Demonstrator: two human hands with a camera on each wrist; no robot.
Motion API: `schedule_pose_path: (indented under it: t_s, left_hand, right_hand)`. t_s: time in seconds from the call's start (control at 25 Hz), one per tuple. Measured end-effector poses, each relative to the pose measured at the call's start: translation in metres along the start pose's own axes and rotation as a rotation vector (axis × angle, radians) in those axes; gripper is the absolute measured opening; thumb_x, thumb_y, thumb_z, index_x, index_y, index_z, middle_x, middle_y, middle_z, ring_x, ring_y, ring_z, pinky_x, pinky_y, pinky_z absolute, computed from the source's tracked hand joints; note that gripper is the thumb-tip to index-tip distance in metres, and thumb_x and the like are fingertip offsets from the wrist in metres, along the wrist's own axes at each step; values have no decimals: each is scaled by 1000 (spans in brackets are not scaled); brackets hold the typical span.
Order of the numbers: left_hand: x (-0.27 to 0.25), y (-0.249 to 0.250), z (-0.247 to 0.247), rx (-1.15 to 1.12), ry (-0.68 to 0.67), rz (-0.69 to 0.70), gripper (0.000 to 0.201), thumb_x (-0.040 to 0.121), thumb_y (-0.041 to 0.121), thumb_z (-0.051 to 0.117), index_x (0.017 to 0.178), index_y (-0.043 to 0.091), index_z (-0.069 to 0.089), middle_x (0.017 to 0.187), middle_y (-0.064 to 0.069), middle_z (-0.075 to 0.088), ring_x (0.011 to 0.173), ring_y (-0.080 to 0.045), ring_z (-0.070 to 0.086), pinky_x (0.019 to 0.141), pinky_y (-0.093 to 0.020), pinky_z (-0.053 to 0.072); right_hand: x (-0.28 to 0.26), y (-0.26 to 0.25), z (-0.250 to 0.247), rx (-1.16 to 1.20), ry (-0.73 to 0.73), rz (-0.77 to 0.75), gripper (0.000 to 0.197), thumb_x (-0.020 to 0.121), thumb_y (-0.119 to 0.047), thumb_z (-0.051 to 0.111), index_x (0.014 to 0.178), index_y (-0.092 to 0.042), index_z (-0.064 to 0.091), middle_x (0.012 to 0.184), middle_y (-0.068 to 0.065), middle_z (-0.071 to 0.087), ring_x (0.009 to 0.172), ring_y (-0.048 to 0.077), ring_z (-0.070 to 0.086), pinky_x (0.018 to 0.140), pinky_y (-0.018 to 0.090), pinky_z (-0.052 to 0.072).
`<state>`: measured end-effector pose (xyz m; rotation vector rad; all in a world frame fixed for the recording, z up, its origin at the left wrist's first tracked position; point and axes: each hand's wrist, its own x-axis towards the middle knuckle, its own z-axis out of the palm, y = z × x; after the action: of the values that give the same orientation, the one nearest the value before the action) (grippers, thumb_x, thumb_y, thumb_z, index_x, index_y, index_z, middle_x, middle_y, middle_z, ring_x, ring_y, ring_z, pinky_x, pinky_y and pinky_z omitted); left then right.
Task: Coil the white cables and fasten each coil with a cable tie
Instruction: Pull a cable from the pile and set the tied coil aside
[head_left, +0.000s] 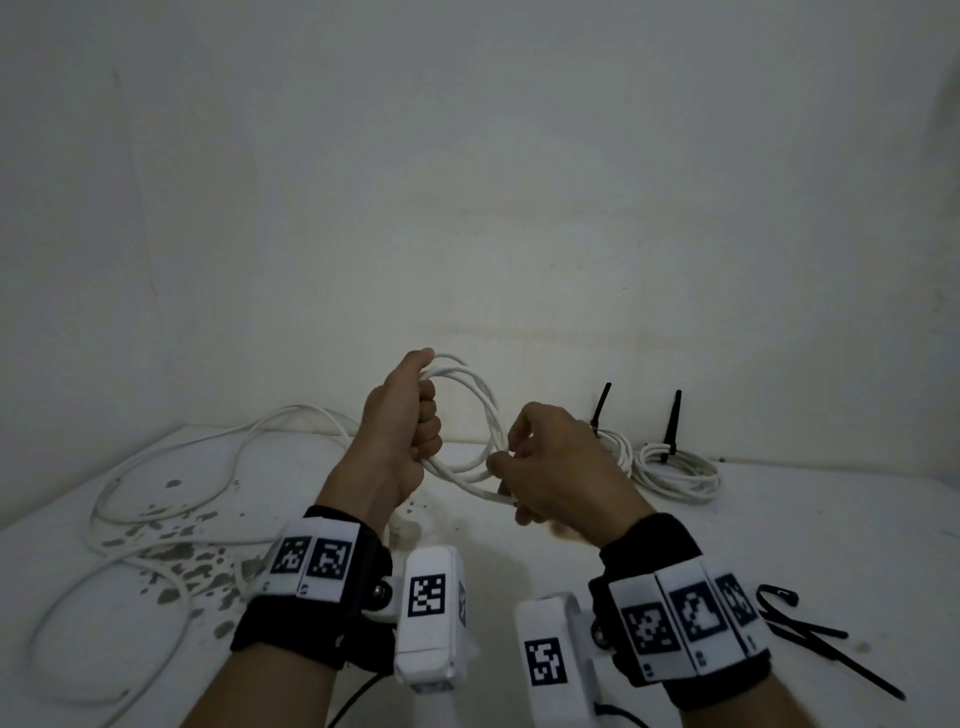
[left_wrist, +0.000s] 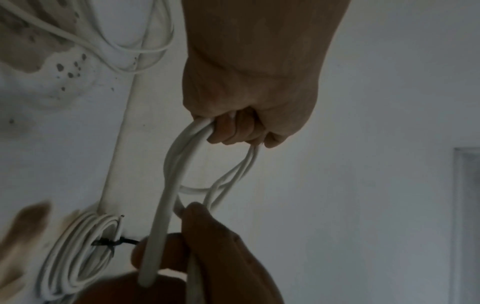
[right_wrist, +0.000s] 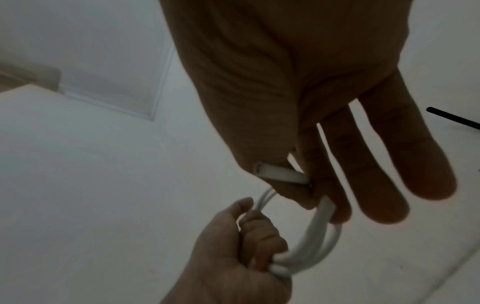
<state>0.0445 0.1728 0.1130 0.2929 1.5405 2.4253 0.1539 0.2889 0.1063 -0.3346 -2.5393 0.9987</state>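
Only in the right wrist view, cable end (right_wrist: 279, 174) against right hand (right_wrist: 306, 115)

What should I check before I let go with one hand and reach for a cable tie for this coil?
1. Coil gathered: the left hand grips the coil in a fist. Ok.
2. Loose end tucked in: the right hand pinches the cable end against the loops; not yet secured. Not ok.
3. Tie within reach: loose black cable ties lie on the table near the right wrist. Ok.
4. Both hands busy: neither is free for a tie. Not ok.
5. Finished coils out of the way: two tied coils sit at the back. Ok.
6. Loop count even: cannot tell.
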Motion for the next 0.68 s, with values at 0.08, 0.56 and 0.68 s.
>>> schedule_pose_path:
  t_s: [0.08, 0.56, 0.68]
  left_hand:
    - [5, 2, -7, -84, 83, 6, 54, 93, 45, 59, 52, 23, 30, 40, 8, 20, 31, -9, 14, 34, -15, 13]
    - [15, 3, -14, -304, 152, 31, 48, 97, 31, 49, 58, 24, 23, 40, 8, 16, 31, -8, 12, 32, -16, 13]
    - [5, -5, 1, -452, 85, 6, 47, 99, 31, 44, 58, 23, 21, 40, 7, 15, 31, -9, 11, 32, -18, 13]
  right_hand:
    - [0, 1, -7, 18, -31, 0, 15, 92, -19, 63, 86, -7, 57, 69, 8, 75, 52, 20, 70, 59, 37, 61]
    - [1, 1, 15, 568, -3, 214, 38, 101, -41, 51, 106, -4, 50, 96, 17, 64, 67, 23, 65, 56, 44, 62]
    - [0, -6, 32, 902, -58, 318, 44, 105, -50, 33, 115, -10, 50, 102, 19, 71, 81, 31, 73, 68, 47, 63]
